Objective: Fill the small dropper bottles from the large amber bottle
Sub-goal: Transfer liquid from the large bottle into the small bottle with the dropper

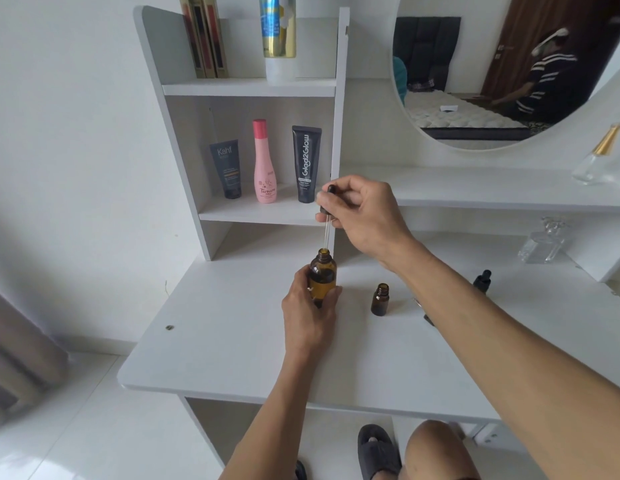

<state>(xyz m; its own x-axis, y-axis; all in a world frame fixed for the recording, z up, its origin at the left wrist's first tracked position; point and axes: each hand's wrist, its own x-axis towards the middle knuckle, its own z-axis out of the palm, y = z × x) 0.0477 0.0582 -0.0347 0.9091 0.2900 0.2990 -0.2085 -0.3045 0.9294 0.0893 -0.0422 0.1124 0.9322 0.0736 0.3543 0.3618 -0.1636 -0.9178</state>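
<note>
The large amber bottle [322,271] stands upright on the white desk [232,341], and my left hand [310,306] grips its lower half. My right hand [364,216] holds a black-capped dropper [325,206] by its bulb and collar. Its glass tube points down, with the tip right at the bottle's open mouth. A small amber dropper bottle [380,299] stands open to the right of the large one. Farther right lies a black dropper cap [482,279]. Another small dark item [428,319] is mostly hidden behind my right forearm.
A shelf unit behind the desk holds a grey tube [227,168], a pink bottle [264,161] and a black tube [306,163]. Clear glass perfume bottles [544,242] stand at the right, below a round mirror [492,71]. My knee and slippers show under the desk's front edge.
</note>
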